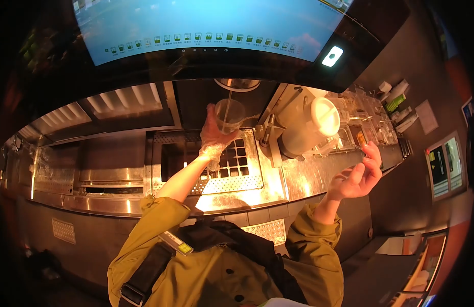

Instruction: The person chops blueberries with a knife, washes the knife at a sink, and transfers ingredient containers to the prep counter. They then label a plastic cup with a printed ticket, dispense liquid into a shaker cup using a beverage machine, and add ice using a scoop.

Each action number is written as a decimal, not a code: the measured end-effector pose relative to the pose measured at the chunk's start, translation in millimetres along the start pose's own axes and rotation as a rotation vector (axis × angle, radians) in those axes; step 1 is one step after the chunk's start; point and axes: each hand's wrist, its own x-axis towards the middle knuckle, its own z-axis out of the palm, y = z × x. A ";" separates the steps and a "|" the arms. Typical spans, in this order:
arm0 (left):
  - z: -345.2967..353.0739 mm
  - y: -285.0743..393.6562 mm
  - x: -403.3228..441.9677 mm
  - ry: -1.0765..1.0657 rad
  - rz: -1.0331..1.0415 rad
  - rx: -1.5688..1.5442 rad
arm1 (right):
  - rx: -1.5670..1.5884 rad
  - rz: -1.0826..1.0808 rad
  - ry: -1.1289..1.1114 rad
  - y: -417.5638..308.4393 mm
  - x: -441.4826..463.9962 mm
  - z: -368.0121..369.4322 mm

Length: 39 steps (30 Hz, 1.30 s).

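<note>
A clear cup (230,116) is held by my left hand (215,134), whose fingers wrap round its side. The cup is beneath the round metal outlet (238,84) of the machine, and a thin stream seems to run down into it. Below the hand lies a metal drip tray with a grid (233,161). My right hand (355,177) is raised over the counter's right part, palm up, fingers loosely curled and apart, with nothing visible in it. A large pale container with a round white lid (325,116) stands between the two hands.
A wide lit screen (206,30) hangs across the top, with a row of small cup icons. Clear bins (367,115) stand at the back right. The steel counter (111,204) runs along to the left. A small sign (445,166) is on the right.
</note>
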 end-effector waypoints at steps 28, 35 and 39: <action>18.2 -21.7 -5.3 0.125 0.088 0.050 | 0.004 0.254 -0.130 -8.2 -56.9 -9.7; 16.0 -21.8 -13.9 0.059 -0.009 0.033 | 0.018 0.281 -0.153 -14.6 -64.5 -11.9; -14.5 -4.0 -37.1 -0.110 -0.250 0.082 | 0.055 0.321 -0.171 -19.3 -73.7 -7.2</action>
